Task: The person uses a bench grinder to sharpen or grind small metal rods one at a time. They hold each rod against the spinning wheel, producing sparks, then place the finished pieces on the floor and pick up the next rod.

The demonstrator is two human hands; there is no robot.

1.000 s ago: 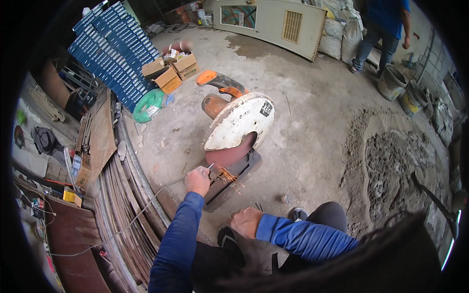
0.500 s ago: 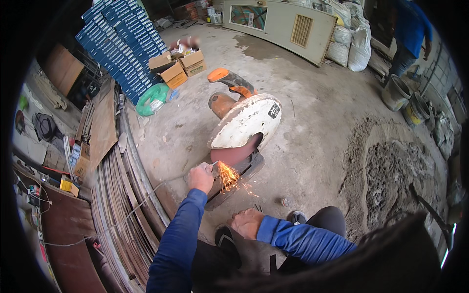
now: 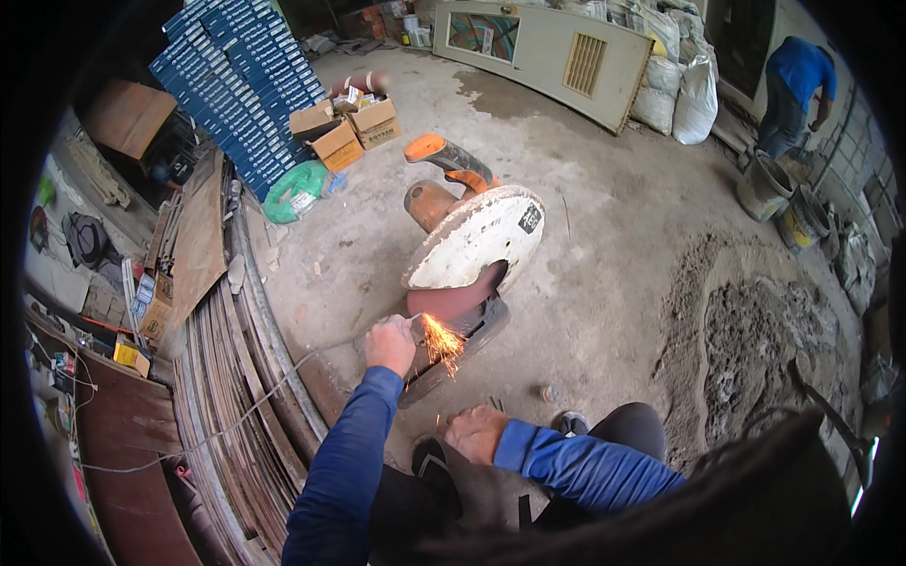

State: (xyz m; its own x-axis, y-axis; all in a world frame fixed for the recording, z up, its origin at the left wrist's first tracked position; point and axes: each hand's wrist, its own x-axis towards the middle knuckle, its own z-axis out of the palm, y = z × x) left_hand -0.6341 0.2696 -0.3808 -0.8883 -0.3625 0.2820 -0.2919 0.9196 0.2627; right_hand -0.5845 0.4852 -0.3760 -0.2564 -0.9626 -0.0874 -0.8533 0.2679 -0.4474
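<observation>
A chop saw with an orange-and-black handle (image 3: 453, 160) and a worn white blade guard (image 3: 477, 236) stands on the floor before me. Below the guard its reddish-brown disc (image 3: 460, 292) shows. My left hand (image 3: 390, 345) is closed around a thin metal piece (image 3: 415, 318), its tip against the disc's lower left edge. Orange sparks (image 3: 442, 345) spray down from that contact over the saw's dark base (image 3: 477, 337). My right hand (image 3: 475, 434) rests low near my shoes, apart from the saw, fingers curled; whatever they may hold is hidden.
A grey cable (image 3: 260, 404) runs left across stacked long strips (image 3: 241, 377). Behind the saw are open cartons (image 3: 337, 143) and stacked blue boxes (image 3: 241, 90). Wet mortar (image 3: 764, 330) lies at right. A person in blue (image 3: 797, 80) bends near buckets (image 3: 763, 186).
The person at the far right has gone from standing to bending over by the buckets. The spark spray has become narrower. My hands stay in nearly the same places.
</observation>
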